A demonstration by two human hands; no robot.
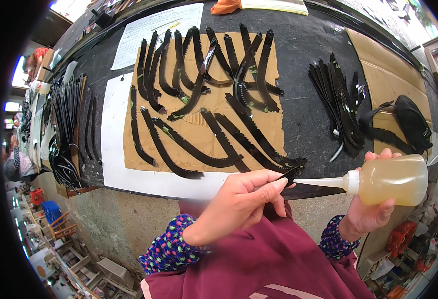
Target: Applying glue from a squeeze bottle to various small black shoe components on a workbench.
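Observation:
My right hand (373,212) is wrapped round a clear squeeze bottle (395,180) of yellowish liquid, held on its side. Its long white nozzle (323,182) points left. The nozzle's tip meets or nearly meets the end of a dark strip (291,174), which my left hand (251,197) pinches between thumb and fingers; most of that strip is hidden by the hand. Beyond my hands, several dark curved strips with notched edges (184,154) are spread over a cardboard sheet (179,117), some crossing one another.
A bundle of dark strips (336,99) lies right of the cardboard, near a black strapped item (410,122) on another cardboard piece (378,65). More long black strips (65,119) are heaped at the left. A printed sheet (134,42) and an orange item (225,6) lie at the back.

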